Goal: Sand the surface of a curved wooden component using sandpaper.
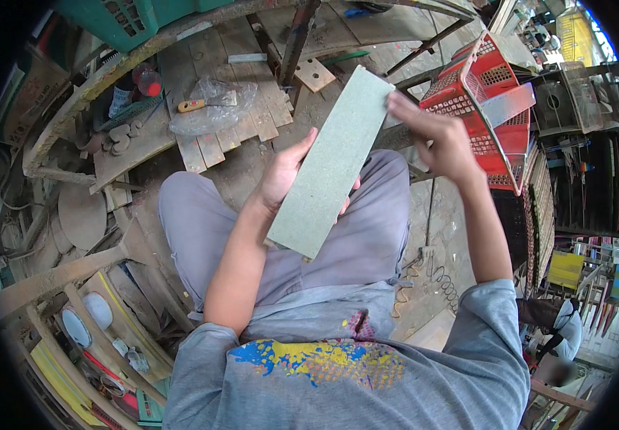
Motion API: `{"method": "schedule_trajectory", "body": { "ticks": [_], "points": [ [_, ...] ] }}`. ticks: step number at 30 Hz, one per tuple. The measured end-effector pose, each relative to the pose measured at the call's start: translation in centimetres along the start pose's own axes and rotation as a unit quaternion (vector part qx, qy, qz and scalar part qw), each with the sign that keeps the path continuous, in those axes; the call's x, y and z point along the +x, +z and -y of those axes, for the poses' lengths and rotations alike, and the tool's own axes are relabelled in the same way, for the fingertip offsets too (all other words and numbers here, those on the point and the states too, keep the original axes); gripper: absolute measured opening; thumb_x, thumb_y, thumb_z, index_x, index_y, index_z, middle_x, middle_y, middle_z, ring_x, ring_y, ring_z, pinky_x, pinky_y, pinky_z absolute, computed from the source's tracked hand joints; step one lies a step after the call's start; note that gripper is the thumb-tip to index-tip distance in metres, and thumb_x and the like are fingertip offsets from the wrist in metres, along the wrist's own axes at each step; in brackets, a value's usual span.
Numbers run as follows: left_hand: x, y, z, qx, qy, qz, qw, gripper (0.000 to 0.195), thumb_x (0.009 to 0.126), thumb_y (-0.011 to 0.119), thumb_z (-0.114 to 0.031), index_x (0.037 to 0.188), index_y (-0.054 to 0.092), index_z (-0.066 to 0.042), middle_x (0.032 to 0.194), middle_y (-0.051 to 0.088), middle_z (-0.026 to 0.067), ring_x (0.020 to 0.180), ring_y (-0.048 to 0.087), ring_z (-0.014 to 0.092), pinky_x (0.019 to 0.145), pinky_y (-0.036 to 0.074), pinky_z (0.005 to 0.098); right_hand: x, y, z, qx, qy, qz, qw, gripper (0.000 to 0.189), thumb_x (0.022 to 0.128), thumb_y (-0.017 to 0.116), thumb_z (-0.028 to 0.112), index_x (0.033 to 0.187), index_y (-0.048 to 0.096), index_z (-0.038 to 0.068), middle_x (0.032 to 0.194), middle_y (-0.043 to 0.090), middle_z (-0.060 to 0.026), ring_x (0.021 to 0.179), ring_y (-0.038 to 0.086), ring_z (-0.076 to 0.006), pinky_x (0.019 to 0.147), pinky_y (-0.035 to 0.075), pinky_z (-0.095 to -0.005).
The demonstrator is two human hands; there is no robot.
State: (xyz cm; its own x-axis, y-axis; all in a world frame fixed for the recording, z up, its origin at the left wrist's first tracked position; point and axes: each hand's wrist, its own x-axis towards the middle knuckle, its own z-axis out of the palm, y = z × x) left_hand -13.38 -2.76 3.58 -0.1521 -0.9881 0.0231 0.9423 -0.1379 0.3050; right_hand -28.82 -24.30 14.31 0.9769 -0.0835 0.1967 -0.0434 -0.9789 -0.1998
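Observation:
A long rectangular grey-green board (331, 166) lies tilted above my lap, its broad flat face up. Around its left edge and underside wraps my left hand (288, 174), thumb at the near edge and fingertips showing at the right edge. Small light bits stick out at the board's corners. My right hand (436, 131) is blurred beside the board's upper right corner, fingers bent, the index finger at or close to that corner. Whether it touches the board cannot be told.
A wooden slatted platform (223, 129) ahead bears a wooden-handled scraper (194, 105) on clear plastic. Red plastic crates (449, 91) stand at the right, a green crate (121, 24) upper left. A wooden rack (67, 279) is at lower left. Another person (567, 328) is far right.

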Motion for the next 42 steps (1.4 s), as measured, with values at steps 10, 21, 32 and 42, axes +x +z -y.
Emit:
{"method": "schedule_trajectory", "body": {
  "ticks": [10, 21, 32, 42],
  "points": [
    [0.5, -0.8, 0.5, 0.031, -0.037, -0.019, 0.999, 0.069, 0.104, 0.025, -0.056, 0.130, 0.052, 0.002, 0.099, 0.066, 0.0233, 0.069, 0.069, 0.033, 0.061, 0.058, 0.0407, 0.2, 1.5, -0.6, 0.024, 0.022, -0.065, 0.997, 0.068, 0.064, 0.053, -0.015, 0.125, 0.069, 0.011, 0.132, 0.064, -0.0082, 0.110, 0.069, -0.0236, 0.091, 0.057, -0.0333],
    [0.5, -1.4, 0.2, 0.050, -0.048, -0.027, 0.997, 0.070, 0.102, 0.023, -0.060, 0.137, 0.047, -0.003, 0.105, 0.061, 0.0260, 0.069, 0.065, 0.035, 0.056, 0.057, 0.0451, 0.1, 2.7, -0.6, 0.005, 0.031, -0.120, 0.992, 0.065, 0.069, 0.055, -0.012, 0.124, 0.070, 0.018, 0.128, 0.066, -0.0041, 0.099, 0.072, -0.0246, 0.082, 0.060, -0.0332],
    [0.7, -1.4, 0.2, 0.072, -0.072, -0.061, 0.993, 0.072, 0.102, 0.024, -0.062, 0.137, 0.048, -0.003, 0.103, 0.062, 0.0236, 0.069, 0.065, 0.033, 0.058, 0.057, 0.0456, -1.6, 4.1, -2.1, 0.158, -0.029, -0.036, 0.986, 0.061, 0.073, 0.055, -0.010, 0.126, 0.068, 0.017, 0.130, 0.066, -0.0041, 0.081, 0.073, -0.0209, 0.070, 0.059, -0.0296],
    [1.5, -2.8, 0.7, 0.040, -0.074, -0.029, 0.996, 0.073, 0.102, 0.023, -0.061, 0.136, 0.047, -0.001, 0.104, 0.061, 0.0243, 0.071, 0.066, 0.033, 0.058, 0.059, 0.0436, 0.1, 3.0, -1.5, 0.099, 0.081, -0.109, 0.986, 0.067, 0.070, 0.048, -0.012, 0.129, 0.065, 0.014, 0.136, 0.061, -0.0083, 0.106, 0.069, -0.0273, 0.086, 0.057, -0.0344]
  ]
}}
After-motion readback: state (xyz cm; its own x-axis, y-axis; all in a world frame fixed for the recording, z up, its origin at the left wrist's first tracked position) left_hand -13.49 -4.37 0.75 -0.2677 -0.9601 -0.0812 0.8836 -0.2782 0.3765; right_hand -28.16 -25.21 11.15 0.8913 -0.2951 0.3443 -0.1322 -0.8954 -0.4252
